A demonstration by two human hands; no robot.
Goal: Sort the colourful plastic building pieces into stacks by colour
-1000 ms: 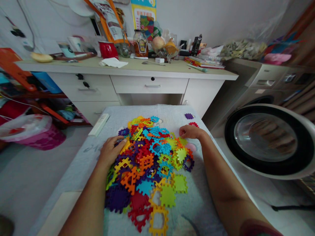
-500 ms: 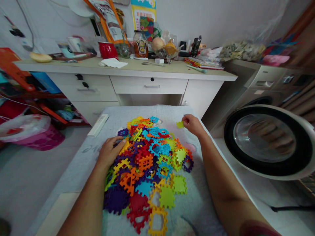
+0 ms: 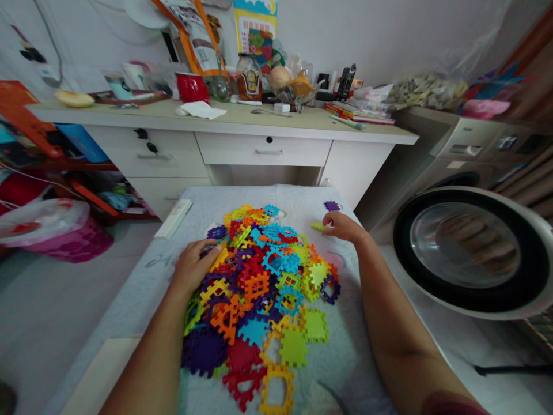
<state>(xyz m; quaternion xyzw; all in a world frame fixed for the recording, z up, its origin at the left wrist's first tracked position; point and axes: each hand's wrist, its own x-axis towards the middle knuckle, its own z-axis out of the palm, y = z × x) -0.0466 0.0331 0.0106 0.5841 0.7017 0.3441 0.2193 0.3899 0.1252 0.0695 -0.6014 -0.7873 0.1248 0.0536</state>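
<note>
A heap of interlocking plastic tiles (image 3: 256, 286) in yellow, orange, red, blue, green and purple lies on a cloth-covered table. My left hand (image 3: 195, 264) rests on the left side of the heap, fingers stretched out, with its thumb against a yellow tile (image 3: 219, 259). Right of the heap's far end, my right hand (image 3: 342, 225) pinches a small lime-green tile (image 3: 318, 226) that is seen nearly edge-on. Just beyond that hand a purple tile (image 3: 332, 206) lies apart on the cloth.
A long white box (image 3: 173, 219) sits at the table's far left. Behind stands a white desk (image 3: 263, 151) with a red pot, a jar and books on it. At right, the open round door (image 3: 464, 245) of a washing machine is close to the table. A pink bin (image 3: 71, 236) stands at left.
My right hand has moved slightly nearer to me, and the lime-green tile has tipped flatter. The purple tile beyond it now shows almost whole. My left hand stays in place.
</note>
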